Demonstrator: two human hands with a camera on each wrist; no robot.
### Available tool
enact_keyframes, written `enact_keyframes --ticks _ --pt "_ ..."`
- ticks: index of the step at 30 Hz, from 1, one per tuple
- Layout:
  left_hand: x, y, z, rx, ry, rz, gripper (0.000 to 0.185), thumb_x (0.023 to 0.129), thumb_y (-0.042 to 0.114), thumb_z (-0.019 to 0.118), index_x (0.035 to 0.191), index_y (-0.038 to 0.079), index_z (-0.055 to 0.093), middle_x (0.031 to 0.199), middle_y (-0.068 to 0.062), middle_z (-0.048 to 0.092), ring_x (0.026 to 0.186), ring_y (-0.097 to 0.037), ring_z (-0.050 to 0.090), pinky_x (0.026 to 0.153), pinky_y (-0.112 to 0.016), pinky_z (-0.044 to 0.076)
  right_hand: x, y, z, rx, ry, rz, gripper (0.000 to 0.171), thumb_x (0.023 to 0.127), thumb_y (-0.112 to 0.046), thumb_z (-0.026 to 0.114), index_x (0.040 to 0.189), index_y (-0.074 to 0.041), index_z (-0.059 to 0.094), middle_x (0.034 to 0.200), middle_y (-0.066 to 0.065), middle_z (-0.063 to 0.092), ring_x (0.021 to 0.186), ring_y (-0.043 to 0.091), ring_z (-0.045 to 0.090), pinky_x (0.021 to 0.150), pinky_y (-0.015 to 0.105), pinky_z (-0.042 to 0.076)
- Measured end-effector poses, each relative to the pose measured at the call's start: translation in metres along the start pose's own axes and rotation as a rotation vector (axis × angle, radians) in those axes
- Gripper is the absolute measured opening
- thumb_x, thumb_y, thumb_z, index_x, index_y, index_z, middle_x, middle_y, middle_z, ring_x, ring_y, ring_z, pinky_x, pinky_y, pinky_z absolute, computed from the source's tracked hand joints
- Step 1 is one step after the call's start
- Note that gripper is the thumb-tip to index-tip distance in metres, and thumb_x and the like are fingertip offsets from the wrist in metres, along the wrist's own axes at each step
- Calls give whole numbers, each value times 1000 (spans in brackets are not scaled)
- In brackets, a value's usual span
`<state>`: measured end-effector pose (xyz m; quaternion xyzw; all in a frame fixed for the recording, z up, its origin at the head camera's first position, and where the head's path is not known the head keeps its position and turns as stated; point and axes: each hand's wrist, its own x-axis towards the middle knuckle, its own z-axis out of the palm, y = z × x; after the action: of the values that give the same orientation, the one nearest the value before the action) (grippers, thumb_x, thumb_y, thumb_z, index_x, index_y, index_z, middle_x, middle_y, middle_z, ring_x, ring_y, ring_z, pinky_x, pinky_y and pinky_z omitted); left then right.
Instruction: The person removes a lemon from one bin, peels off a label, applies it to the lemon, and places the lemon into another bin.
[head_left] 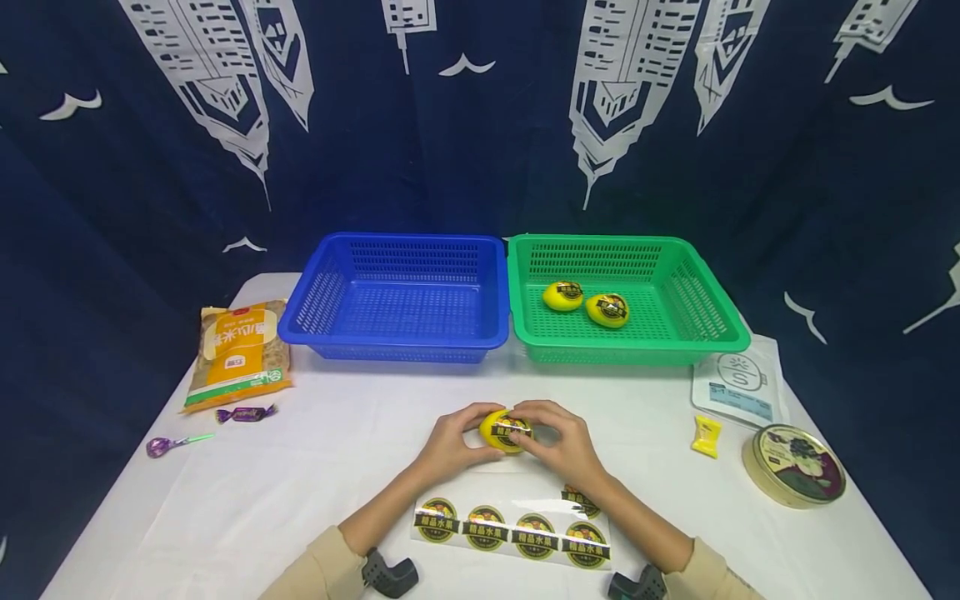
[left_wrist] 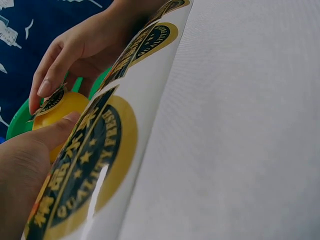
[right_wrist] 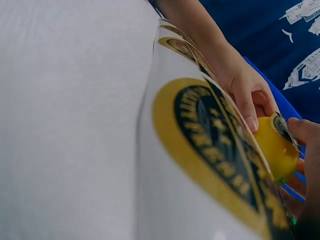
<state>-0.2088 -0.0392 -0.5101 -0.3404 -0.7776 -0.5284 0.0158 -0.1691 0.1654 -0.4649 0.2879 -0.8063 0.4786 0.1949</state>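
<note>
A yellow lemon (head_left: 489,433) is held over the middle of the white table between both hands. My left hand (head_left: 447,443) grips its left side, thumb below and fingers above. On the other side, my right hand (head_left: 567,440) has its fingers at the lemon's top and its thumb on a black and gold round sticker (head_left: 512,430). In the right wrist view one edge of this sticker (right_wrist: 284,126) stands off the lemon's skin. A clear sheet of stickers (head_left: 510,533) lies between my forearms, with a row of round labels along its near edge.
A blue basket (head_left: 393,340) stands at the back beside a green basket (head_left: 637,343), which contains two stickered lemons (head_left: 561,297). To the left lie a grain bag (head_left: 238,354), a wrapped candy (head_left: 246,413) and a lollipop (head_left: 159,447). A white pouch (head_left: 738,385), yellow candy (head_left: 706,436) and round tin (head_left: 797,467) are at right.
</note>
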Motion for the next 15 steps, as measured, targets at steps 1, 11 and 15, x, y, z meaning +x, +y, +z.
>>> enact_keyframes --ticks 1,11,15 --pt "0 0 0 0 0 -1 63 68 19 82 124 18 54 121 1 60 106 -11 58 97 -25 42 1 -4 -1 1 -2 0 29 72 1 76 100 2 67 102 17 64 97 32 60 86 27 50" --pt "0 0 0 13 -5 -6 62 67 17 82 123 15 55 120 -2 60 106 -12 59 95 -24 44 4 -12 -2 2 -19 -8 31 71 1 77 99 3 67 103 18 63 99 34 58 94 29 46" --pt "1 0 0 16 -7 -15 62 67 18 82 123 15 55 121 -1 60 106 -11 58 97 -24 43 3 -10 -3 15 -30 -11 34 70 1 78 101 3 66 104 18 62 100 34 58 93 27 46"
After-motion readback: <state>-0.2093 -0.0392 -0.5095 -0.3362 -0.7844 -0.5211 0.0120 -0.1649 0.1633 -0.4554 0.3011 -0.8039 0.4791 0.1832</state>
